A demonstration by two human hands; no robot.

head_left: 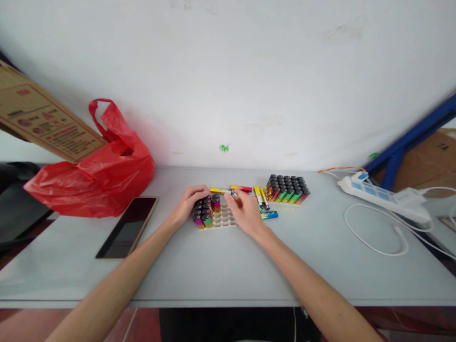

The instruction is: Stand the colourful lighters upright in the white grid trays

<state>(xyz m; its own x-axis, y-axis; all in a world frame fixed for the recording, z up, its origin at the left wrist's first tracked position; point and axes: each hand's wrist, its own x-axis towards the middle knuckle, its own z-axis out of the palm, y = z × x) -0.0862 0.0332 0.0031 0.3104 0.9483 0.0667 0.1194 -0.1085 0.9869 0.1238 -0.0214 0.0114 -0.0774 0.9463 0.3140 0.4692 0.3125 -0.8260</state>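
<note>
A white tray (224, 218) with rows of round-edged holes lies flat on the table. Lighters (203, 211) with black tops and shiny purple, green and gold bodies stand upright in its left part. My left hand (190, 204) is curled around the tray's left back corner, its fingertips against the lighters. Over the tray's right side, my right hand (245, 209) pinches a lighter, mostly hidden by the fingers. Behind and beside that hand lie several loose lighters, among them a yellow one (258, 195), a red and yellow one (241, 188) and a blue one (270, 215).
A second tray packed with upright lighters (288, 189) stands at the back right. To the left are a phone (127, 228), a red plastic bag (107, 166) and a cardboard box (46, 114). A power strip (384, 197) with white cables (374, 251) lies at the right.
</note>
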